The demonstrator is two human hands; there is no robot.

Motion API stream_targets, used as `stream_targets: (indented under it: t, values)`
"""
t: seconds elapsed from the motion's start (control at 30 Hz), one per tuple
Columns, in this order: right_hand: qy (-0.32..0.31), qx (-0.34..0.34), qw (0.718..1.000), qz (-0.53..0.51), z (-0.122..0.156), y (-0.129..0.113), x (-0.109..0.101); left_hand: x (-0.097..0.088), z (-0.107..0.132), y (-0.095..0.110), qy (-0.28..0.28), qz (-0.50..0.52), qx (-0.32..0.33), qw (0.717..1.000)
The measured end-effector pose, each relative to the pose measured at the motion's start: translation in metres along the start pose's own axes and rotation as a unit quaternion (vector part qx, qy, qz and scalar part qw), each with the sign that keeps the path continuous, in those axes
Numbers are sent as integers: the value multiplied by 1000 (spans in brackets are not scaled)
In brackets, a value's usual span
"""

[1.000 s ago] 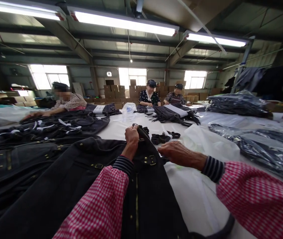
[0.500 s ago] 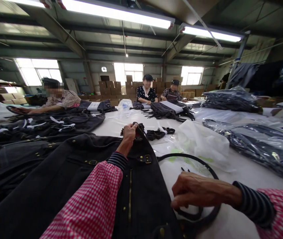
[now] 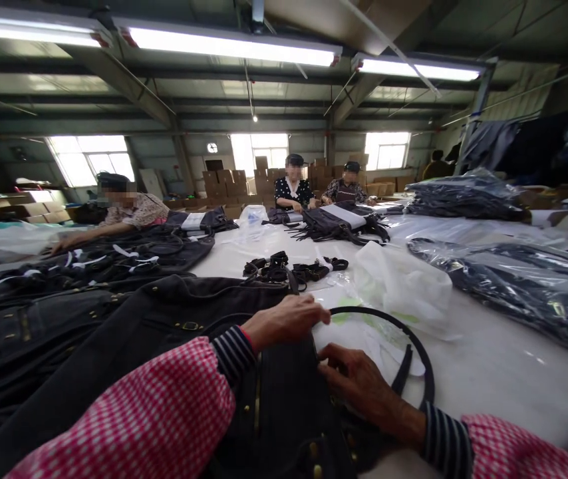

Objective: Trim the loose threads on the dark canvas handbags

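Note:
A black garment (image 3: 129,346) with brass studs and buckles lies on the white table (image 3: 493,366) in front of me. My left hand (image 3: 286,320) rests on its right edge, fingers pinched on the near end of a black belt (image 3: 416,346) that loops out over the table. My right hand (image 3: 358,386) sits just below, fingers curled on the garment's edge beside the same belt. Both arms wear red checked sleeves over striped cuffs.
A pile of black straps (image 3: 288,269) and a crumpled white plastic bag (image 3: 404,283) lie beyond my hands. More dark garments (image 3: 94,259) cover the left. Bagged garments (image 3: 513,279) are stacked right. Three people (image 3: 294,189) work across the table.
My left hand drew back from the strap pile to the garment's near edge. My right hand moved left to the garment, and the belt loop now lies between both hands.

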State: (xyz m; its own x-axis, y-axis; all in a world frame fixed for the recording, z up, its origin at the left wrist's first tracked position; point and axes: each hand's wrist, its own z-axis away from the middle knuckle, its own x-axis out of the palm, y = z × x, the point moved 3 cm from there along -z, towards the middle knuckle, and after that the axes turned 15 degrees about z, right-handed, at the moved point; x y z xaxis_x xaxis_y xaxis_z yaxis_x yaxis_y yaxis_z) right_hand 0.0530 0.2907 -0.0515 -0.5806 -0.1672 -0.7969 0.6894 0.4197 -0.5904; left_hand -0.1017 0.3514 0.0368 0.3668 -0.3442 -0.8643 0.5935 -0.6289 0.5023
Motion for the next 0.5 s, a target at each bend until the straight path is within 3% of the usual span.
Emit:
stream_targets:
  t: [0.07,0.1,0.23,0.33,0.5]
  values:
    - [8,-32,999,-35,0,-2,-3,22,26,1,-58,-82,24,995]
    - [7,-49,998,-48,0,-4,-4,30,37,2,-59,-114,31,991]
    - [-6,-84,995,-56,0,-5,-2,37,60,8,4,-200,21,980]
    - [9,-105,994,-22,1,-6,-1,27,61,15,-20,-255,38,966]
    - [11,-102,993,57,2,-8,-1,-16,84,39,-39,-244,67,967]
